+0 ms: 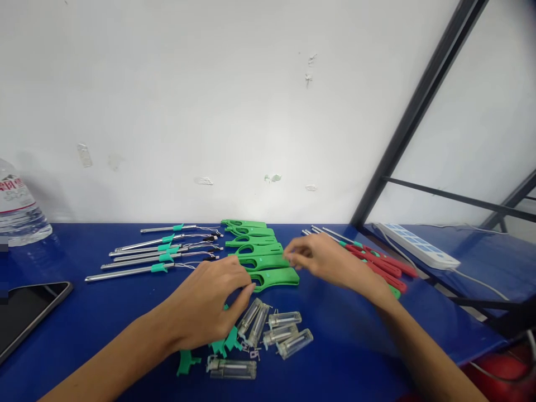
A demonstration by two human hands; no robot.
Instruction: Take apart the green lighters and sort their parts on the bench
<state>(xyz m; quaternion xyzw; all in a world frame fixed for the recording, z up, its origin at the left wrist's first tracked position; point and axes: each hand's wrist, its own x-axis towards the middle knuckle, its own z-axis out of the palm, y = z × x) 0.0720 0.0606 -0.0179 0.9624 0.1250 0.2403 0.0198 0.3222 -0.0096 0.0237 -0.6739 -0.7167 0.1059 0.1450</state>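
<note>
A row of green plastic lighter casings [276, 277] lies on the blue table. My left hand [218, 298] is closed, its thumb and forefinger meeting at the left end of the nearest casing. Just beyond the right ends of the casings hovers my right hand [322, 259], fingers curved and thumb a little apart, with nothing visible in it. Below the casings are several clear lighter fuel tanks [285, 333] and a few teal trigger pieces [187, 363], some of them partly hidden by my left hand. Metal lighter tubes [125, 272] with teal clips and wires lie to the left.
Assembled long lighters with red handles [383, 262] lie to the right, partly behind my right arm. A white power strip [416, 245] sits beyond a dark metal frame [412, 117]. A phone [29, 312] and a water bottle [19, 206] are at the left; a white wall stands behind.
</note>
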